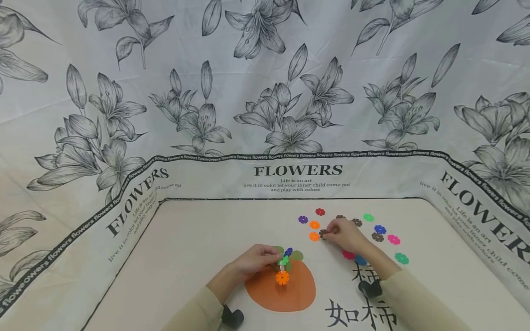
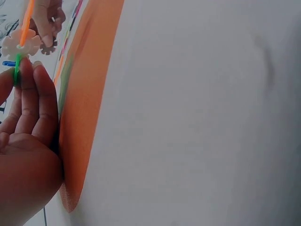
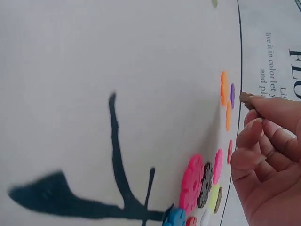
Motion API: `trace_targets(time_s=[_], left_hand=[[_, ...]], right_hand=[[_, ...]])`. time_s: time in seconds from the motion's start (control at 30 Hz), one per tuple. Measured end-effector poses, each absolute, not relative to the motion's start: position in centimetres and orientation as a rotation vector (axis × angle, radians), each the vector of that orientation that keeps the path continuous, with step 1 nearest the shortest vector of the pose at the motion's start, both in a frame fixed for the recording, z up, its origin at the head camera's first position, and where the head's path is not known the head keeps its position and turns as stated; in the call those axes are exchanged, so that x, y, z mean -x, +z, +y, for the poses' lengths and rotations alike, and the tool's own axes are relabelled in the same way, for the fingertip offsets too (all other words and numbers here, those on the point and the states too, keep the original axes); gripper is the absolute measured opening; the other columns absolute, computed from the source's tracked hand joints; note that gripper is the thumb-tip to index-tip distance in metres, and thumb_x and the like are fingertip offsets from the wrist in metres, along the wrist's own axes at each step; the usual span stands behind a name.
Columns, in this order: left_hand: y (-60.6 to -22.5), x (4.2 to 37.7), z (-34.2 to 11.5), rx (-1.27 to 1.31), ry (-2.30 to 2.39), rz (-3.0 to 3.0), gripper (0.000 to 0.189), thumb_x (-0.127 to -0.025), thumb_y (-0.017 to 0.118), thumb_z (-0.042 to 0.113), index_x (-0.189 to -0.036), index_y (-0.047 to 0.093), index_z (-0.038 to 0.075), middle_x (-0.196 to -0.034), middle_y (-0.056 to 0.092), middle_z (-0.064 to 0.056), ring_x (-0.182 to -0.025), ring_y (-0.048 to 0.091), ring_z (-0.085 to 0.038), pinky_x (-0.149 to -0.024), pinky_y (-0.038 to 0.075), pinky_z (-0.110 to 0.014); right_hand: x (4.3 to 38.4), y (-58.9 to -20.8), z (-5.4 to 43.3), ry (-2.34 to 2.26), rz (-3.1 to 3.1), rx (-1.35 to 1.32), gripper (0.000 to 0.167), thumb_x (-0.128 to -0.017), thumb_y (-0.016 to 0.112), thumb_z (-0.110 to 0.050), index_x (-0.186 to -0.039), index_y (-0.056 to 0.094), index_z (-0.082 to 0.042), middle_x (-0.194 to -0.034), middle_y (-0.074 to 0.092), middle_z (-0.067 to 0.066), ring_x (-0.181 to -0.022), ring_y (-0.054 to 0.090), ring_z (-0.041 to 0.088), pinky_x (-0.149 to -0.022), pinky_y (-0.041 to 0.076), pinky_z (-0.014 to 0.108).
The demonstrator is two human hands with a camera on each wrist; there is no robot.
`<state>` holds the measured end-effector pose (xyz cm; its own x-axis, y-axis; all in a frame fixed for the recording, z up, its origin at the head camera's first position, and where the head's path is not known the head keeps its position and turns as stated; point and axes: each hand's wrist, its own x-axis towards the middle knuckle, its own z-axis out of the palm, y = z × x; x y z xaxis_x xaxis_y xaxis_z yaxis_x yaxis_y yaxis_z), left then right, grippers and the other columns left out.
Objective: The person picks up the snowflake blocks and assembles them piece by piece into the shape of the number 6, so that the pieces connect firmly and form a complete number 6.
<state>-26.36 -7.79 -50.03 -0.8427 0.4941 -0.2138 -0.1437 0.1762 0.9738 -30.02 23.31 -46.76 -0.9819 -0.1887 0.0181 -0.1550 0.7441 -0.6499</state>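
Observation:
My left hand (image 1: 256,258) pinches a small joined chain of notched plastic discs between thumb and fingers. In that chain are a green disc (image 2: 17,70), a white disc (image 2: 10,46), a blue disc (image 1: 288,251) and an orange disc (image 1: 282,277) at the near end. The fingertips are on the green one. Farther right, my right hand (image 1: 347,235) pinches a single brown notched disc (image 1: 322,234) by thumb and finger. In the right wrist view, this brown disc (image 3: 245,98) appears raised off the cloth, partly covered by the fingertips.
Loose discs lie around the right hand: orange (image 1: 314,225), purple (image 1: 303,219), red (image 1: 320,212), blue (image 1: 380,229), pink (image 1: 394,239) and green (image 1: 401,258). Beneath the left hand is a printed orange fruit (image 1: 281,294) on the pale tablecloth (image 1: 198,230). Flowered fabric (image 1: 265,92) hangs behind.

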Motion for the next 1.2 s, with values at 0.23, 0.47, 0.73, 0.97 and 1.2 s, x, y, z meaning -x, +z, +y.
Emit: trace_targets(time_s=[0.23,0.47,0.73,0.97,1.2], left_hand=[[-50.0,26.3,-7.8,-0.327,1.71,1.97,0.021,-0.103,0.063,0.02,-0.106,0.072,0.001,-0.087,0.073,-0.004,-0.085,0.066,-0.017,-0.092,0.055,-0.032],[-49.9,26.2,-7.8,-0.317,1.712,1.965,0.021,-0.103,0.063,0.02,-0.106,0.072,0.001,-0.087,0.072,-0.005,-0.085,0.066,-0.018,-0.092,0.055,-0.033],[-50.0,26.3,-7.7,-0.311,1.71,1.974,0.022,-0.102,0.064,0.021,-0.106,0.073,0.002,-0.087,0.073,-0.004,-0.085,0.066,-0.018,-0.093,0.055,-0.033],[-50.1,26.4,-7.6,-0.312,1.707,1.98,0.022,-0.102,0.064,0.021,-0.104,0.073,0.001,-0.086,0.073,-0.004,-0.084,0.066,-0.018,-0.093,0.055,-0.034],[-50.2,26.4,-7.7,-0.317,1.704,1.98,0.023,-0.102,0.065,0.023,-0.102,0.074,0.002,-0.085,0.072,-0.004,-0.085,0.065,-0.017,-0.094,0.054,-0.034]], right_hand=[[28.8,-46.4,22.4,-1.356,2.714,0.343,0.022,-0.091,0.077,-0.015,-0.106,0.07,0.0,-0.083,0.068,0.01,-0.07,0.061,0.02,-0.061,0.052,0.028],[27.8,-46.5,21.0,-1.521,2.545,0.39,0.028,-0.093,0.076,-0.017,-0.115,0.069,0.0,-0.082,0.07,0.02,-0.065,0.059,0.02,-0.059,0.053,0.028],[26.6,-46.1,19.3,-1.62,2.391,0.426,0.03,-0.098,0.071,-0.017,-0.121,0.069,0.002,-0.1,0.074,0.021,-0.073,0.062,0.017,-0.067,0.058,0.029],[26.4,-46.7,18.4,-1.678,2.306,0.442,0.031,-0.098,0.07,-0.016,-0.121,0.068,0.004,-0.093,0.071,0.025,-0.073,0.061,0.017,-0.068,0.058,0.028],[26.3,-46.9,17.6,-1.72,2.246,0.456,0.03,-0.097,0.071,-0.014,-0.121,0.069,0.004,-0.096,0.07,0.028,-0.072,0.06,0.015,-0.068,0.057,0.026]])
